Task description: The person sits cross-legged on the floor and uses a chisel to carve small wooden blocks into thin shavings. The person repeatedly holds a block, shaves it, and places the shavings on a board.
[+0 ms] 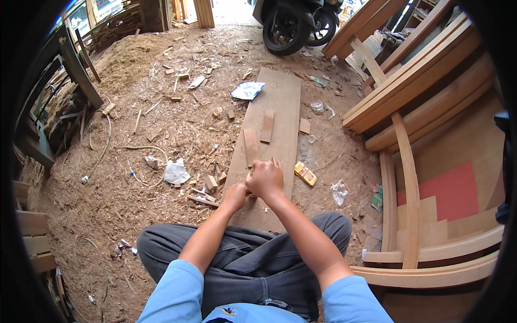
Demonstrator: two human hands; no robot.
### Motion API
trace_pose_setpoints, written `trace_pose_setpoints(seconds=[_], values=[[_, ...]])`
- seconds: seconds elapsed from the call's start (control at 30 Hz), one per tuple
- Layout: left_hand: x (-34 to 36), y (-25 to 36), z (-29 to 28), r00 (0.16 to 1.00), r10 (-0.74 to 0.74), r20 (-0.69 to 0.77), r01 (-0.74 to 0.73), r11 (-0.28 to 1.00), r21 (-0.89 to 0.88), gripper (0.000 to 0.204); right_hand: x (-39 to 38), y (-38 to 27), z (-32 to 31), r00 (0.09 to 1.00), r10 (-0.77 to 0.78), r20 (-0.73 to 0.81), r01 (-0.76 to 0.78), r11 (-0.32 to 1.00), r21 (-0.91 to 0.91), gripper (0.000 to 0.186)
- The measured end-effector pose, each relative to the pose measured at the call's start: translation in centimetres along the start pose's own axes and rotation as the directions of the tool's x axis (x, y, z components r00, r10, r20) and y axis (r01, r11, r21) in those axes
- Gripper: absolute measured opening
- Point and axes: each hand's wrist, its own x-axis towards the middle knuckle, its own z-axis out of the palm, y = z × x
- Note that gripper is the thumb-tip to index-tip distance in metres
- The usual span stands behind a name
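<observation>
A long wooden board (283, 102) lies on the ground in front of my crossed legs. Over its near half my two hands are close together. My left hand (237, 196) is closed, its fingers partly hidden beside the right one. Just above it and to the right, my right hand (266, 179) is closed too. What the fingers grip is too hidden to make out. A short flat wood piece (250, 144) reaches up the board from right beside my right hand; whether it is held or just lies there, I cannot tell. Farther up the board rests a second flat wood piece (267, 126).
A blue-and-white plastic packet (247, 90) overlaps the board's left edge. Right of the board lies a yellow-orange pack (305, 174). Wood shavings and offcuts (211, 183) cover the ground. Wooden frames (409, 188) stand at right, a motorcycle (288, 29) at the back.
</observation>
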Motion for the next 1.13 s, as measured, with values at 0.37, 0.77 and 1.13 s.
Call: trace_pose_setpoints(seconds=[0.37,0.77,1.13], values=[[0.1,-0.7,0.8,0.999,-0.008,0.040,0.003,0.993,0.114,0.019,0.3,-0.1,-0.4,0.996,0.009,0.090,0.001,0.994,-0.111,0.030],[0.6,-1.9,1.8,0.997,0.055,0.046,-0.058,0.996,0.062,0.016,0.5,-0.1,0.1,0.997,-0.042,0.060,0.050,0.988,-0.144,0.027],[1.0,-2.4,2.7,0.996,0.035,0.086,-0.039,0.998,0.049,0.019,2.1,-0.8,0.8,0.998,0.037,0.043,-0.030,0.990,-0.140,0.025]])
